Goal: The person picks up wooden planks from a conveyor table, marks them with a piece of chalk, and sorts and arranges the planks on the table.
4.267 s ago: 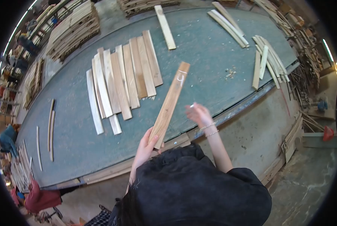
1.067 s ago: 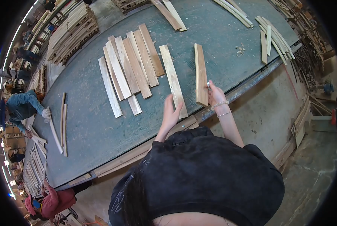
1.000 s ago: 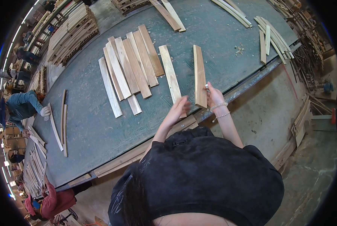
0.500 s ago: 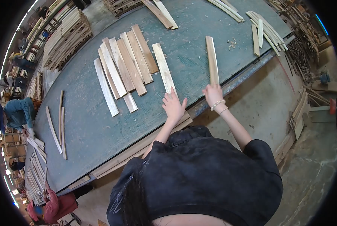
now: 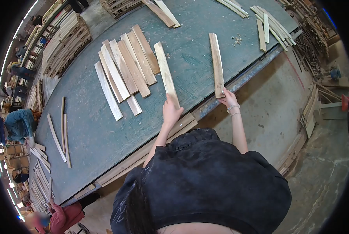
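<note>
A pale wooden slat [image 5: 166, 72] lies on the green table, and my left hand [image 5: 172, 110] is closed round its near end. Farther right, a browner wooden slat [image 5: 216, 64] reaches the table's front edge. My right hand [image 5: 229, 100] grips the near corner of that slat from the right side, thumb on top; its other fingers are partly hidden underneath. To the left of the pale slat, a row of several wooden slats [image 5: 130, 66] lies side by side, with light and brown faces mixed.
The green table [image 5: 143, 128] carries more strips: thin ones [image 5: 63, 132] at left and a curved bundle [image 5: 274, 29] at right. Wood chips [image 5: 237, 39] lie nearby. Two people work at the left end, one in a blue-green top [image 5: 20, 124], one in red [image 5: 65, 218].
My left hand has gone from spread fingers on the pale slat to a grip round its end. My right hand has shifted to the browner slat's right corner, uncovering its near end.
</note>
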Demonstrator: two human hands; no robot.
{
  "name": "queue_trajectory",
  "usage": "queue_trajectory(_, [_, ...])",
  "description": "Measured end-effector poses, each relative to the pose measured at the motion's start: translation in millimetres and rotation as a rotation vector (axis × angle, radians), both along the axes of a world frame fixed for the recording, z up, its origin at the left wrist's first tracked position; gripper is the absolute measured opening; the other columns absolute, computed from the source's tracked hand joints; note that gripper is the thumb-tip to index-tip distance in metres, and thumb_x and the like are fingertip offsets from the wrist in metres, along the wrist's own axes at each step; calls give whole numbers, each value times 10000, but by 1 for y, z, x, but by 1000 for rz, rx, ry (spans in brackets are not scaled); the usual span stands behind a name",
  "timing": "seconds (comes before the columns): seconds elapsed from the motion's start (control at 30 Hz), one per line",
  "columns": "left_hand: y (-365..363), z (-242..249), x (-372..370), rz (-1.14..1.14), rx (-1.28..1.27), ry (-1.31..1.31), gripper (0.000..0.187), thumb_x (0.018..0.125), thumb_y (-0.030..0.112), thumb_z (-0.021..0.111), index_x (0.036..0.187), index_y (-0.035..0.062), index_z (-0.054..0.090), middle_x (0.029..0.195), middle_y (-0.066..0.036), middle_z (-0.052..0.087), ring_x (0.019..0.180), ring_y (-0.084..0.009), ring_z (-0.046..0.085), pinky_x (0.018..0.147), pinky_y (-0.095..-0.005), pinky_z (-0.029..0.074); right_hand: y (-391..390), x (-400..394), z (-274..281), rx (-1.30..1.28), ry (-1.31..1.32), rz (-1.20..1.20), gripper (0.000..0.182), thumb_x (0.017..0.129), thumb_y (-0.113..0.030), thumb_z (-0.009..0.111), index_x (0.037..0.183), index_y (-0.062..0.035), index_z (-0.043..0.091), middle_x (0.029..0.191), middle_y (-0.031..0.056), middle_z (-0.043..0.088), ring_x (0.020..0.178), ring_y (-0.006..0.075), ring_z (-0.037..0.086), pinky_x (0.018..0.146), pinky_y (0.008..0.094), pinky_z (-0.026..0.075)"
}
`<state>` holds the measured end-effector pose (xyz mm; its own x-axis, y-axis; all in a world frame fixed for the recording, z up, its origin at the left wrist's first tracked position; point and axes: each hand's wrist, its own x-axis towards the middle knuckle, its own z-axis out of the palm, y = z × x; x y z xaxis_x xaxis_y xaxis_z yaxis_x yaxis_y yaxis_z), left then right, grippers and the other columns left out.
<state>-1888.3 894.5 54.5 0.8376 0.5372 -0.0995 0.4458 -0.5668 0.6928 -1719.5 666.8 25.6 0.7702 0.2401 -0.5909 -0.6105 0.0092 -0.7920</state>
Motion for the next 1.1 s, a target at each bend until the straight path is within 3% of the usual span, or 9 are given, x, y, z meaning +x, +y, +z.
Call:
queue_trajectory(0.3, [15,32,-39,33,-407,32,809,609,134,596,1267,-41,159,1088,-251,455,929,-296,524,756,-342,442,9,-6,0,18,-185,25,317,839,-328,458,806,-13,470,796,98,537,642,258,600,523,320,517])
queue_trajectory(0.37, [16,24,-43,77,-786,-25,742,651,81,546,1274,-27,158,1107,-211,465,900,-241,534,738,-320,448,10,-6,-1,-24,-218,29,315,842,-322,455,789,-11,463,786,97,531,611,267,602,495,308,515])
queue_trajectory(0.5, [19,35,-47,47,-1050,-166,629,711,97,467,1265,-22,192,1142,-181,451,879,-218,528,737,-315,446,13,-8,5,-43,-206,64,320,840,-323,459,778,-9,453,763,87,516,620,280,607,485,309,516])
queue_trajectory(0.6, [19,49,-49,254,-1799,-388,463,809,233,363,1198,-11,306,1104,-156,473,830,-184,519,710,-302,452,14,-18,20,-39,-103,69,285,854,-303,420,783,-27,440,758,78,485,606,220,574,485,279,474])
queue_trajectory(0.67, [21,47,-50,254,-1853,-402,452,823,239,362,1193,-16,316,1088,-153,478,807,-181,515,697,-297,453,11,-22,21,807,369,-242,245,858,-260,360,799,-29,413,744,69,440,577,143,455,507,241,388])
queue_trajectory(0.7, [23,46,-50,247,-1905,-414,441,837,244,361,1187,-21,326,1073,-150,483,784,-178,511,684,-291,453,12,-25,25,804,375,-236,245,858,-260,360,799,-29,413,743,69,440,577,143,455,507,241,388])
queue_trajectory(0.77, [22,43,-51,281,-1907,-400,422,850,263,352,1173,-7,348,1022,-140,498,768,-173,513,668,-286,457,12,-32,34,1234,524,-244,221,846,-221,318,807,-16,390,730,64,408,564,122,337,528,233,323])
queue_trajectory(0.93, [20,31,-54,340,-1850,-325,364,860,267,366,1150,49,397,767,-59,473,647,-140,482,571,-263,452,23,-38,41,1324,451,-232,162,827,-137,343,831,20,385,674,55,366,435,86,273,408,197,278])
queue_trajectory(1.1, [21,41,-58,369,-1820,-288,363,859,254,376,1150,38,392,753,-42,456,631,-114,456,546,-231,430,27,-46,51,1351,415,-183,178,837,-139,340,876,25,394,671,54,364,401,72,254,385,187,259])
